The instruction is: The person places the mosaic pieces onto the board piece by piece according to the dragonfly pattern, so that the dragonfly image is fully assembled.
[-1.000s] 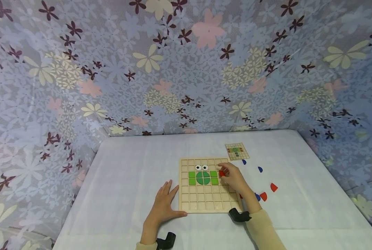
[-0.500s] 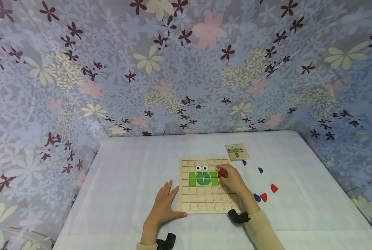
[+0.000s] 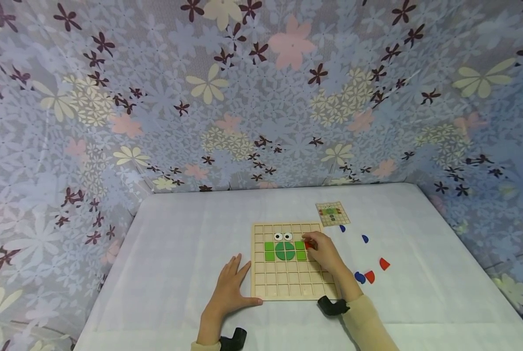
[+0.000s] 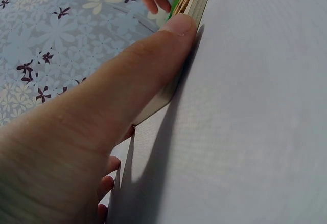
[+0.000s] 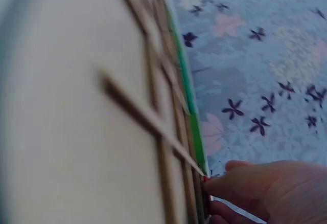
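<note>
A wooden grid board (image 3: 283, 290) lies on the table, bearing two white eye discs (image 3: 283, 237), a dark green circle of pieces (image 3: 285, 251) and light green squares (image 3: 269, 246) on either side. My right hand (image 3: 326, 252) holds a red piece (image 3: 308, 245) by its fingertips at the cell just right of the upper right green square. Its fingers partly cover that piece; only a sliver of red (image 5: 206, 179) shows in the right wrist view. My left hand (image 3: 231, 288) lies with straight fingers at the board's left side, its thumb (image 4: 179, 27) touching the front left corner.
A small pattern card (image 3: 333, 214) lies behind the board's right corner. To the right are blue half-round pieces (image 3: 365, 239) and two red wedge pieces (image 3: 384, 263), one beside overlapping blue pieces (image 3: 360, 277). Flowered cloth (image 3: 261, 122) rises behind the table.
My right hand has shifted slightly left with the red piece, bringing it up beside the green square. My left hand stays where it was.
</note>
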Motion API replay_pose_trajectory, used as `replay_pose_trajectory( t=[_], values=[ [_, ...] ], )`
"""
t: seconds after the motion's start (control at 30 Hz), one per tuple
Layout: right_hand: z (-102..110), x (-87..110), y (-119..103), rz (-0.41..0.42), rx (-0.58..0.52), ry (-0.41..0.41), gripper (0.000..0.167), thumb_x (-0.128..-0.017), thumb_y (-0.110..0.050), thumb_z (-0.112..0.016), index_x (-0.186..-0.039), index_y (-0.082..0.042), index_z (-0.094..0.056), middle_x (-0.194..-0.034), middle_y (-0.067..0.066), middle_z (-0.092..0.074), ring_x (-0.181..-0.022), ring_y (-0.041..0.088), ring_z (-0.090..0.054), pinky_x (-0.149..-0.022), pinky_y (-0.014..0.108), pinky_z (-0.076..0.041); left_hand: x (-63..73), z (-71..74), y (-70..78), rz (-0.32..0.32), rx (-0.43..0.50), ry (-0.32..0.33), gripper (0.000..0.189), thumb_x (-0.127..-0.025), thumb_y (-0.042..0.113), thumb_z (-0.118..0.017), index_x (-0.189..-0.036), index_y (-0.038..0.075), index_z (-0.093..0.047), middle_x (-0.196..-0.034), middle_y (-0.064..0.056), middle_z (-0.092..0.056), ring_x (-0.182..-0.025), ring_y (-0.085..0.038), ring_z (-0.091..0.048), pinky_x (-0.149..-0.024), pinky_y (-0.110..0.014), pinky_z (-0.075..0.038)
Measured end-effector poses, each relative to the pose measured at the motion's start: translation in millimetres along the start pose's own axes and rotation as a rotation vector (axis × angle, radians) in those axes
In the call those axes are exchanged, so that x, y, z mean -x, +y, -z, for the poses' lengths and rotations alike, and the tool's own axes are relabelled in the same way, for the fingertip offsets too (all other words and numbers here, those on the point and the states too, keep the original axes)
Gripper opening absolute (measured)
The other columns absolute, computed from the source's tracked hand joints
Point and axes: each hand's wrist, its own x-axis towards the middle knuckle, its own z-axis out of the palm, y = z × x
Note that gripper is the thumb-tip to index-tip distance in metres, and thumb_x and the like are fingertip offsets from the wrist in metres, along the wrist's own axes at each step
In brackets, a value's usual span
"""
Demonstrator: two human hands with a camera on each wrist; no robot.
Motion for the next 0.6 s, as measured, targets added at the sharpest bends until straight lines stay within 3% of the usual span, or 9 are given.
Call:
replay_pose_trajectory(
  t=[0.23,0.43,0.6],
  values=[
    [9,5.5,-8,-0.021,-0.01,0.0,0.035,-0.084,0.004,-0.063,-0.119,0.003,-0.061,-0.108,0.018,-0.065,-0.098,0.032,-0.062,-0.083,0.045,-0.055,-0.2,-0.6,1.7,-0.002,0.011,-0.014,0.104,-0.058,0.056,-0.083,-0.143,0.008,-0.044,-0.155,-0.02,-0.028,-0.144,-0.04,-0.023,-0.117,-0.056,-0.023],
    [35,12.2,-10,-0.049,0.001,0.023,0.035,-0.088,-0.001,-0.062,-0.122,0.003,-0.059,-0.11,0.02,-0.064,-0.098,0.032,-0.06,-0.085,0.049,-0.051,1.5,-1.1,2.8,0.011,0.003,-0.026,0.104,-0.058,0.056,-0.083,-0.142,0.008,-0.045,-0.155,-0.019,-0.028,-0.144,-0.04,-0.023,-0.117,-0.057,-0.023],
    [61,17.5,-1,-0.072,0.092,0.067,0.037,-0.086,0.001,-0.063,-0.123,0.003,-0.059,-0.108,0.021,-0.065,-0.097,0.034,-0.061,-0.083,0.051,-0.05,2.3,0.1,4.5,0.009,0.016,-0.008,0.104,-0.057,0.055,-0.084,-0.141,0.007,-0.046,-0.155,-0.021,-0.029,-0.144,-0.04,-0.023,-0.116,-0.058,-0.024]
  ],
)
